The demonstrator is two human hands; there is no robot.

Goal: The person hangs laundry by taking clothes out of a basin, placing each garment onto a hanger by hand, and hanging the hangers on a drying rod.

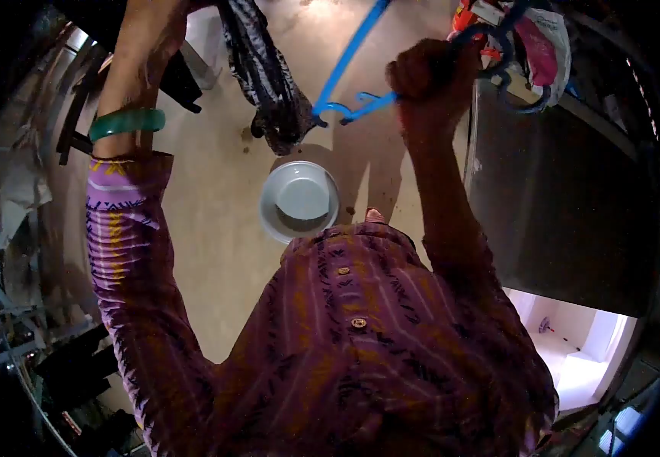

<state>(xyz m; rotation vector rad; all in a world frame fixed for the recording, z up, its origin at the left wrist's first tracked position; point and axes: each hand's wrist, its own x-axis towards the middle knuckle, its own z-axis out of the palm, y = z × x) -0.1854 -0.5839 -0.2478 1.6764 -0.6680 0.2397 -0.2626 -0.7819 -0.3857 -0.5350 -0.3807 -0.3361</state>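
Observation:
My right hand (433, 84) is closed round a blue plastic hanger (353, 57), raised at the upper right of the middle. The hanger's thin arms slope down to the left. A dark patterned cloth (269, 84) hangs at the top, its lower end close beside the hanger's left corner; whether they touch is unclear. My left hand (164, 9) is at the top left edge, mostly cut off by the frame, so its fingers are hidden. A green bangle sits on that wrist.
A round light basin (299, 199) stands on the floor (215, 251) below the cloth. To the right is a large dark panel (558, 198), with bags (539, 53) above it. Dark items and clutter line the left side.

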